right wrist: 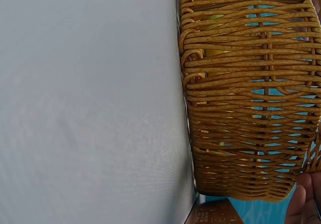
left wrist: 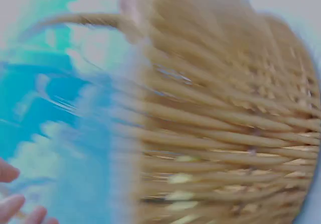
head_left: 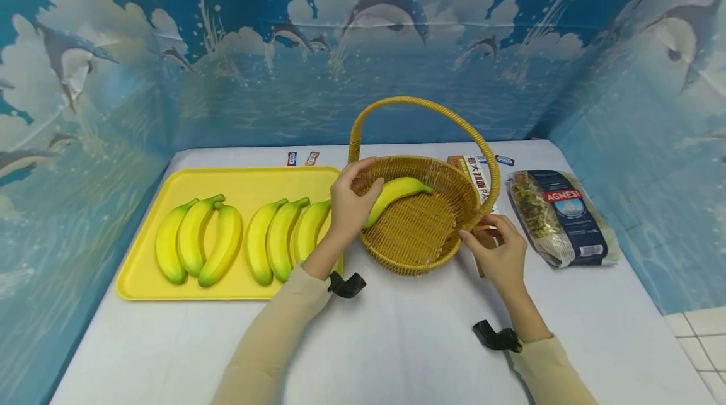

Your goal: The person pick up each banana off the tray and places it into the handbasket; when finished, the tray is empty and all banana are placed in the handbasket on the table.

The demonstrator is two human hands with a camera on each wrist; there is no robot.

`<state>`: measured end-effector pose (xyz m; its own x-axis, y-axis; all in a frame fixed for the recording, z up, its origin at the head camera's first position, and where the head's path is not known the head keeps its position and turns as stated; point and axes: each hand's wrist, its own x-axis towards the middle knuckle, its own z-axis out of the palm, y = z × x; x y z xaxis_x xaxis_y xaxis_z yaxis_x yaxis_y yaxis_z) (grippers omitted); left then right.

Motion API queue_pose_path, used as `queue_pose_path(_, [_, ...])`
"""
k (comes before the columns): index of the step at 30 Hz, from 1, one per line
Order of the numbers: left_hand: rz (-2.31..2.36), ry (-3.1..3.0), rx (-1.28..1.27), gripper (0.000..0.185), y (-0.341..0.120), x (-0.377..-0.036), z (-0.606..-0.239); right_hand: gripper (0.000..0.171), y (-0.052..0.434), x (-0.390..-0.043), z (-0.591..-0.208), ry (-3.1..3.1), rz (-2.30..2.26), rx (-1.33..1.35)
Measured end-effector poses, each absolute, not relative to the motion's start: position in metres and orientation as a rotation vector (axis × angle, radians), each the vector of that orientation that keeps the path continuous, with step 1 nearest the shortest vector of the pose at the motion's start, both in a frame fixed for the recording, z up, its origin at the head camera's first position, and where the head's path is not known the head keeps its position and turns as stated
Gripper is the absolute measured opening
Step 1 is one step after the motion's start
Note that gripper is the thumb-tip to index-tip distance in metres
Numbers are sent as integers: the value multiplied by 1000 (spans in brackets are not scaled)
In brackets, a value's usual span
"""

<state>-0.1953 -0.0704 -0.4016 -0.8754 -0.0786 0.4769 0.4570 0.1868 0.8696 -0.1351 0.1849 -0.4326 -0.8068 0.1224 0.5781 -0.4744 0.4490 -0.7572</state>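
Note:
A woven wicker basket (head_left: 420, 260) with a tall arched handle (head_left: 422, 101) stands on the white table, one yellow banana (head_left: 399, 191) inside along its left wall. My right hand (head_left: 499, 250) grips the basket's right rim by the foot of the handle; its fingertips also show at the wickerwork in the right wrist view. At the left rim, my left hand (head_left: 353, 200) reaches over the edge with thumb and fingers spread, overlapping the banana's lower end. The left wrist view is blurred, with its fingertips (left wrist: 11, 205) apart from the weave and nothing between them.
A yellow tray (head_left: 187, 290) with several bananas (head_left: 227, 244) lies left of the basket. Behind the basket's right side is a pasta box (head_left: 473, 172); further right lies a bag of pasta (head_left: 561, 219). Small wrapped snacks (head_left: 312, 158) lie along the back edge.

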Motion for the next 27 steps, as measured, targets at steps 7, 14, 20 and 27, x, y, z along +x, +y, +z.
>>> queue_pose_path(7, [-1639,-1925,-308,39,-140,-138,-373,32,188,-134,-432,-2113,1385,288])
queue_pose_path(14, [-1403,-1779,-41,36,-243,-110,-378,33,188,-134,-434,-2112,1392,299])
queue_pose_path(20, [-1274,-1793,350,38,-316,-90,-398,32,187,-135,-433,-2111,1393,308])
queue_pose_path(27, [-1274,-1886,652,41,-353,-88,-430,33,185,-134,-433,-2118,1384,310])
